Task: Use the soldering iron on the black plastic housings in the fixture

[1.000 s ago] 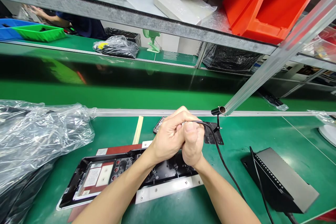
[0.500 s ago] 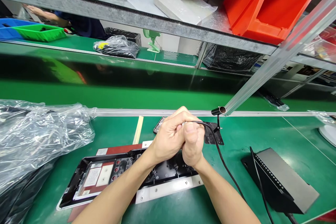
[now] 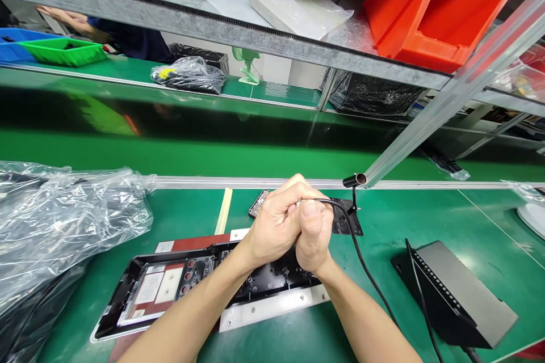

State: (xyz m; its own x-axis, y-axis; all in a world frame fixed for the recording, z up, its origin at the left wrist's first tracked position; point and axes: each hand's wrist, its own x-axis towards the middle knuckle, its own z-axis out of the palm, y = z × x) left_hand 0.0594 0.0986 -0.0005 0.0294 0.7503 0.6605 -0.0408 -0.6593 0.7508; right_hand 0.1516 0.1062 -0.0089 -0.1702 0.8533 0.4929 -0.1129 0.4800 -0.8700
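Close together above the bench, my left hand [image 3: 272, 224] and my right hand [image 3: 315, 232] are both closed on a black cable [image 3: 361, 255]. The cable enters at the left fingers, passes over the right hand and drops away to the lower right. Its end is hidden inside my hands. Beneath them lies a long black plastic housing [image 3: 123, 283] with screw posts and small round openings, partly covered by my forearms. It rests on a reddish-brown fixture with a white strip [image 3: 272, 311] along its front.
Clear plastic bags [image 3: 72, 215] lie at left. A black box-shaped device [image 3: 464, 289] with a cable is at right. A small black tube on a stand [image 3: 354, 180] stands behind my hands. Overhead, a metal shelf [image 3: 170, 25] carries a red bin [image 3: 434, 22]. A co-worker's arm [image 3: 80, 25] shows beyond.
Both hands stay closed on the cable, with only a very slight shift in place. The co-worker's hands have moved slightly.
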